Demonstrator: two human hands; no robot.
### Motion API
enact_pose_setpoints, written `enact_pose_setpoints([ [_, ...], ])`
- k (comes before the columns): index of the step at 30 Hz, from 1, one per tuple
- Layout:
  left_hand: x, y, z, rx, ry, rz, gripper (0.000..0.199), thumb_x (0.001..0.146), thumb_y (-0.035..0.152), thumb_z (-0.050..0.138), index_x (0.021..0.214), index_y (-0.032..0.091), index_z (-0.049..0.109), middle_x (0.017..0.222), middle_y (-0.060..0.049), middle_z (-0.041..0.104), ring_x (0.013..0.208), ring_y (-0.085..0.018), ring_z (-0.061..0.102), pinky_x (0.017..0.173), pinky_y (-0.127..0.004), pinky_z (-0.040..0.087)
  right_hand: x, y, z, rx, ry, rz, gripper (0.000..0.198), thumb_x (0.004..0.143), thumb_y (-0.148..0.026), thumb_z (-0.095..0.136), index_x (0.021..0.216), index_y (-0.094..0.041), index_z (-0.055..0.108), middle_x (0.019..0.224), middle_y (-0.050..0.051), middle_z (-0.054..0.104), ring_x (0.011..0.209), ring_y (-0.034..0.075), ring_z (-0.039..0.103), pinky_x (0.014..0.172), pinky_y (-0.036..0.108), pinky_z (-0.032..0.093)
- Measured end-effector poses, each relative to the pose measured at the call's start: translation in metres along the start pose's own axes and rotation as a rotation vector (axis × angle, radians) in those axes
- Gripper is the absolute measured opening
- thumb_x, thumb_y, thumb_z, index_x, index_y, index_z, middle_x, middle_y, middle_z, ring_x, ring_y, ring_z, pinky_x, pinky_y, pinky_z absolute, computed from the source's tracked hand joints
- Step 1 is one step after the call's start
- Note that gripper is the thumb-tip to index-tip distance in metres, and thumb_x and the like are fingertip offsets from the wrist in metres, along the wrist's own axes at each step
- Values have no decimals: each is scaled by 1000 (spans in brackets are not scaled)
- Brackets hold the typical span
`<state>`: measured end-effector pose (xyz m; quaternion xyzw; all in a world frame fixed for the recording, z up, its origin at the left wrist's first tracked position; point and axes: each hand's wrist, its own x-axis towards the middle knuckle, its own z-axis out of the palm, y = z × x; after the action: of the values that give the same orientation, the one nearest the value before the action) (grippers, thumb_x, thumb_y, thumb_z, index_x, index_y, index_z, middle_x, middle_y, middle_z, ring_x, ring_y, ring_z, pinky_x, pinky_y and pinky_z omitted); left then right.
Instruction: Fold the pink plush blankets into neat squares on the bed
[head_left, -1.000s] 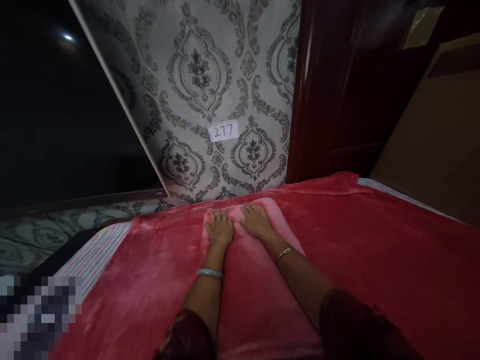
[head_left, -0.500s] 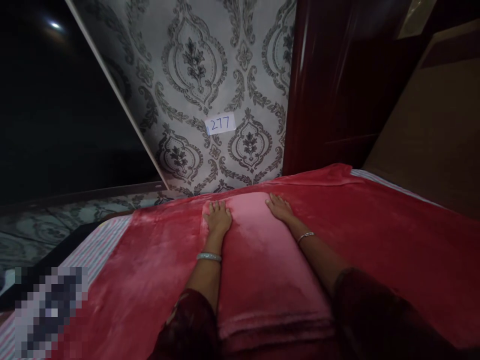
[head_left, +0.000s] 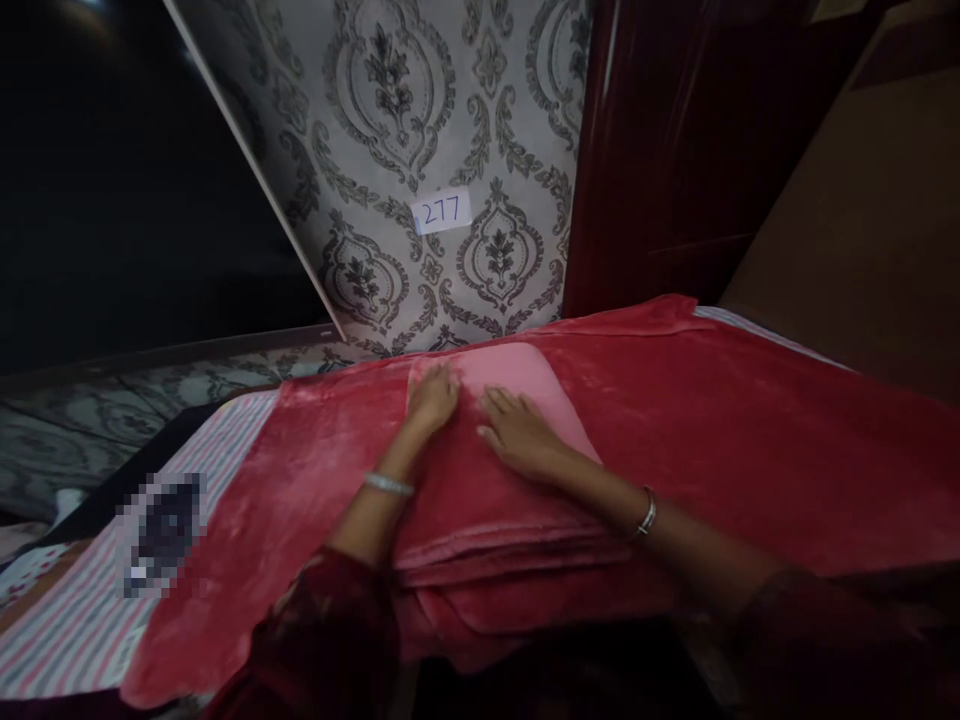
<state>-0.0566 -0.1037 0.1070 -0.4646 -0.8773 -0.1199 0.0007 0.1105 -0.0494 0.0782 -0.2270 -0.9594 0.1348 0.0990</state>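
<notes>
A folded red and pink plush blanket [head_left: 465,490] lies in front of me, its stacked layers showing at the near edge. My left hand [head_left: 435,396] rests on its far left part, fingers stretched forward and holding nothing. Flat on the pink top, near the middle, lies my right hand [head_left: 521,430] with its fingers apart. Beneath the folded blanket spreads a larger red plush cover [head_left: 720,430], which reaches out to both sides.
Striped cloth [head_left: 82,620] shows at the left, with a blurred dark object [head_left: 169,530] on it. A large black screen [head_left: 135,200] stands at the left. Behind are patterned wallpaper with a "277" paper label [head_left: 442,211] and a dark red wooden panel [head_left: 667,150].
My right hand has moved from the blanket's right edge inward onto its top. My left hand stays near the far left edge. The view has tilted down, showing the near edge.
</notes>
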Motion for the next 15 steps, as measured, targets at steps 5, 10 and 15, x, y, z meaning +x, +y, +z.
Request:
enact_pose_setpoints([
  [5,-106,-13,32,59,-18,182,60,101,38,39,158,19,35,166,-12,30,155,-28,22,125,-53,20,-22,-18,24,-20,-6,-98,61,102,-35,36,158,-12,35,166,14,27,155,31,17,124,53,14],
  [10,-134,-14,49,153,-78,173,62,102,41,38,160,22,32,170,-11,16,157,-30,12,125,-58,14,-37,7,32,-48,-6,-95,65,101,-45,42,159,-17,35,168,10,21,156,29,12,126,52,9],
  [15,-126,-11,46,150,-94,172,62,101,41,40,160,22,32,169,-12,18,157,-31,13,125,-59,14,-68,65,34,-55,29,126,67,102,-48,38,162,-22,27,169,7,13,157,28,9,124,57,17],
])
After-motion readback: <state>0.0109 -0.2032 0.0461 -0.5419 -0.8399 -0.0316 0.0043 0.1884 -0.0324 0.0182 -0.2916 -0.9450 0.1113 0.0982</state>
